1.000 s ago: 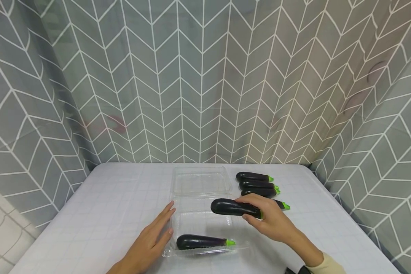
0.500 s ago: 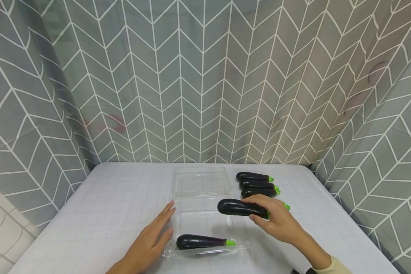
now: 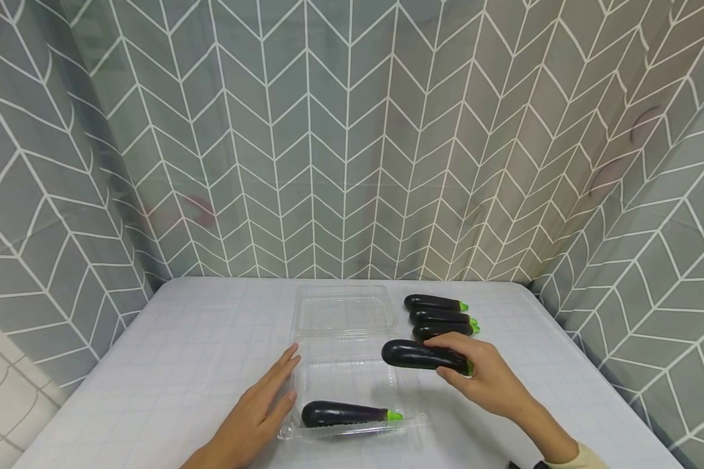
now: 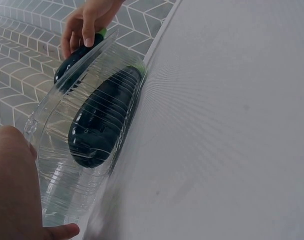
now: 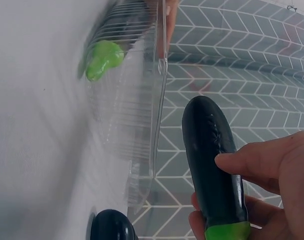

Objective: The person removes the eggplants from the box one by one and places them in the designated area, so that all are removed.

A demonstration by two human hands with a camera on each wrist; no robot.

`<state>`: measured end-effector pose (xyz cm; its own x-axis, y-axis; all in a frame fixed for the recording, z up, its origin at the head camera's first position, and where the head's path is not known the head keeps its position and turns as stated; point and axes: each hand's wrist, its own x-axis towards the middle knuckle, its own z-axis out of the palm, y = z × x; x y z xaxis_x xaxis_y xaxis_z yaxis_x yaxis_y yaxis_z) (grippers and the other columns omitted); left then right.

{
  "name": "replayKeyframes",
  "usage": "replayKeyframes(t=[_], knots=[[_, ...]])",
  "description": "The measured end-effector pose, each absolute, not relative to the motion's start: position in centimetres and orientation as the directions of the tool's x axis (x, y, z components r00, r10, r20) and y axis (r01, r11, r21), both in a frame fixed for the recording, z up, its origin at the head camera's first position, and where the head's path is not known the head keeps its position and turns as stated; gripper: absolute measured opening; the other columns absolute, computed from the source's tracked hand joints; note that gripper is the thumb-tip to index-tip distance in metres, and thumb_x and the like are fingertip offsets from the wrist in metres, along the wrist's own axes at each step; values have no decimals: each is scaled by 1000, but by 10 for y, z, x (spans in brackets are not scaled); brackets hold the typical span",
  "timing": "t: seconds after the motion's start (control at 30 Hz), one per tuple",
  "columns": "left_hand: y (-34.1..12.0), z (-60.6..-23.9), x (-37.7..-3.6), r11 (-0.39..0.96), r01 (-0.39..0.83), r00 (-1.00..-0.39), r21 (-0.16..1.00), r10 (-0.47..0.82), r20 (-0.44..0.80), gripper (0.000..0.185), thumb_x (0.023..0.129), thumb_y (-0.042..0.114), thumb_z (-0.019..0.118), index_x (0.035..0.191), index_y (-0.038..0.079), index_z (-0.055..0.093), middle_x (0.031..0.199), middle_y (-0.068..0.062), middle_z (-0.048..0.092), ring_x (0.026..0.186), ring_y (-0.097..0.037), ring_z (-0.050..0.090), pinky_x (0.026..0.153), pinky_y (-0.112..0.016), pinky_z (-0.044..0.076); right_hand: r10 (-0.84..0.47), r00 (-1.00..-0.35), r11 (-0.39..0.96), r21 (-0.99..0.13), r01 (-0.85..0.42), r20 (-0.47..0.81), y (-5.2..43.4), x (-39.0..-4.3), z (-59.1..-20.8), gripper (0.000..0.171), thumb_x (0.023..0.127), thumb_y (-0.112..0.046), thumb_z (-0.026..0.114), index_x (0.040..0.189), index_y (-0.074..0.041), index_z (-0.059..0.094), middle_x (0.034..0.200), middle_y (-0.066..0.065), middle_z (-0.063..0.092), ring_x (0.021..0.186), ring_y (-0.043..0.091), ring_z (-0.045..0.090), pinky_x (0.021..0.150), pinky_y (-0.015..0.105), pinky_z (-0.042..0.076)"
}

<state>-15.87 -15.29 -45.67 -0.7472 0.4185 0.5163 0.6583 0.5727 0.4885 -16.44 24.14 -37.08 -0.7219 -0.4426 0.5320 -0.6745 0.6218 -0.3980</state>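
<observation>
Right hand curled around eggplant

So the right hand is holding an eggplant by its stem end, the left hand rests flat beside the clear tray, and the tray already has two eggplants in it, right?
Not quite: the clear tray holds only one eggplant, as the head view shows. The rest stands: the right hand grips an eggplant near its green stem end, and the left hand rests flat on the table beside the tray.
</observation>
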Motion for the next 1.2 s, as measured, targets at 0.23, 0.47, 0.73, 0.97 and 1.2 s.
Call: replayKeyframes(t=[0.23,0.47,0.73,0.97,1.2], knots=[[-153,-458,-159,567,662,-744,490,416,523,55,97,20,51,147,18,29,152,-4,24,135,-23,27,106,-14,13,-419,-734,639,-401,-656,534,250,-164,-372,51,74,-2,77,115,-28,63,113,-13,60,99,10,58,78,30,49],[-151,-457,-157,561,647,-758,516,406,510,55,97,19,52,147,20,30,152,-2,24,135,-21,27,105,-12,14,-403,-742,648,-405,-644,536,258,-163,-375,48,74,-6,78,115,-27,63,111,-12,61,97,11,58,78,28,48],[-153,-457,-159,567,650,-757,506,426,495,55,97,20,51,147,19,28,152,-4,23,135,-22,27,106,-13,13,-392,-776,671,-424,-608,493,266,-167,-379,48,75,-6,78,115,-28,63,109,-13,62,98,9,58,80,27,47],[-154,-457,-159,577,662,-743,478,423,519,55,97,20,51,147,18,29,152,-4,24,135,-23,28,106,-14,13,-364,-801,689,-442,-575,474,269,-169,-384,49,73,-5,78,113,-29,64,107,-15,61,96,10,58,79,30,48],[-155,-458,-160,567,667,-740,483,427,520,54,97,21,50,147,18,29,152,-4,24,135,-23,27,106,-15,13,-362,-813,698,-446,-561,456,274,-171,-388,47,73,-5,78,112,-29,64,106,-15,62,95,9,58,79,31,48]])
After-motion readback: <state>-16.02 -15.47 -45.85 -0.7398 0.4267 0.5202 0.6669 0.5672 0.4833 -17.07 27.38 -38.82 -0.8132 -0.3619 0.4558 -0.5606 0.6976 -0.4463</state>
